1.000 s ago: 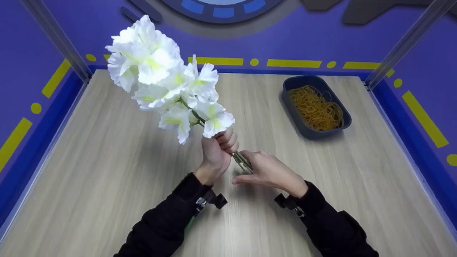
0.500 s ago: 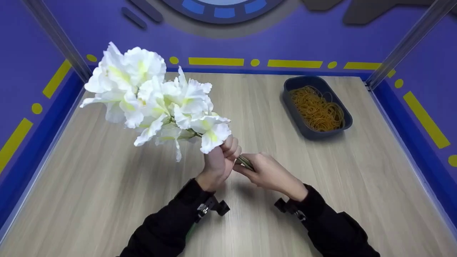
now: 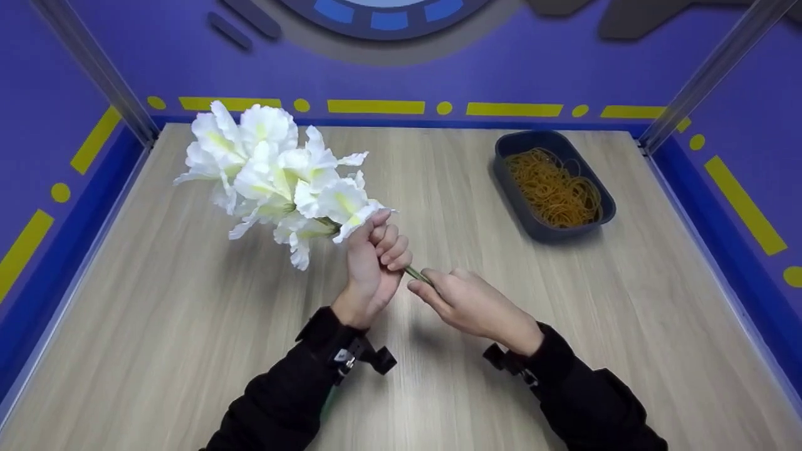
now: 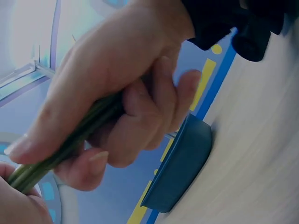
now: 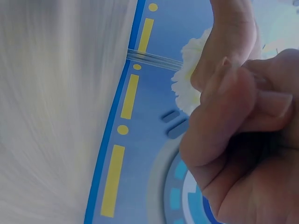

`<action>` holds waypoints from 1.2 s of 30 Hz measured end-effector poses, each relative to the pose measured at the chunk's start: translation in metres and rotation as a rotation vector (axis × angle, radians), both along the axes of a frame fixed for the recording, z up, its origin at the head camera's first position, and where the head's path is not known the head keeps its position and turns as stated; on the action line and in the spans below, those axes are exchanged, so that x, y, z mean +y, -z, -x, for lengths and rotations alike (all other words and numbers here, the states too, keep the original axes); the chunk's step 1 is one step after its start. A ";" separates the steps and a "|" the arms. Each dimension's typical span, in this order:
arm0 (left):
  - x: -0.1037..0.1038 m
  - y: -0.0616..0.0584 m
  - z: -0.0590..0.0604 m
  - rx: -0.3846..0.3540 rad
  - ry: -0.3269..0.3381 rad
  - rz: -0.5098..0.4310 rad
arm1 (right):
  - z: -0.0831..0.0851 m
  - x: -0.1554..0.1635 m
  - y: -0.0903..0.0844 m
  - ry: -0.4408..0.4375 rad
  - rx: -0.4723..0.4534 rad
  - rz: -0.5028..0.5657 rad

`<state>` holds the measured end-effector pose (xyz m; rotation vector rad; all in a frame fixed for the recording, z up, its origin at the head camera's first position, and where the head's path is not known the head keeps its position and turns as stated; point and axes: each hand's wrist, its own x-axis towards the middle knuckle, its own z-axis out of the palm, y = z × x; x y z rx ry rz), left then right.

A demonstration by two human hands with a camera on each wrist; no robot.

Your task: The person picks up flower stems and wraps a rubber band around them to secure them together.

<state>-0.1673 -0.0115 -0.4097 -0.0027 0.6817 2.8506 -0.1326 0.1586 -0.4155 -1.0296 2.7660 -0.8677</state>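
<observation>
A bunch of white artificial-looking flowers (image 3: 269, 169) with yellow-green throats is held up over the table, blooms leaning to the far left. My left hand (image 3: 369, 269) grips it just below the blooms, fingers wrapped round the stems. Lower down, the green stems (image 3: 416, 274) run into my right hand (image 3: 479, 304), whose thumb and fingers pinch them near the lower end. In the left wrist view, the bundled stems (image 4: 70, 144) pass under the right hand's thumb, and part of the left hand (image 4: 18, 205) shows at the corner. The stem ends are hidden inside the right hand.
A dark blue-grey box (image 3: 545, 235) holding a tangle of tan rubber bands (image 3: 557, 188) stands at the back right of the wood-grain table (image 3: 626, 351). Blue-purple panels with yellow marks (image 3: 376, 107) enclose the table at the back and both sides.
My right thumb has come in against the stems, from spread to pinching. The blooms swung down to the left, then shifted slightly back right. More stem now shows between the hands. The box stayed put.
</observation>
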 end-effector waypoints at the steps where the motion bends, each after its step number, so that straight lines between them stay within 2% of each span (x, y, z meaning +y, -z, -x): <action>1: -0.001 0.000 0.002 -0.011 0.004 -0.013 | 0.000 0.000 0.000 0.004 0.006 -0.008; 4: -0.005 0.000 0.006 -0.027 0.018 -0.051 | 0.000 -0.001 0.000 0.016 0.022 -0.024; 10: -0.010 -0.001 0.011 0.021 0.028 -0.095 | -0.002 -0.001 -0.001 0.046 0.072 -0.054; 18: -0.018 -0.004 0.012 0.022 0.020 -0.146 | -0.003 -0.002 0.000 0.081 0.218 -0.106; 23: -0.024 -0.007 0.014 0.007 0.019 -0.152 | -0.002 -0.001 0.003 0.067 0.331 -0.146; 29: -0.029 -0.008 0.018 -0.043 0.013 -0.150 | 0.000 -0.001 0.006 0.068 0.471 -0.142; 36: -0.031 -0.009 0.019 -0.069 -0.016 -0.159 | -0.001 -0.001 0.008 0.066 0.481 -0.152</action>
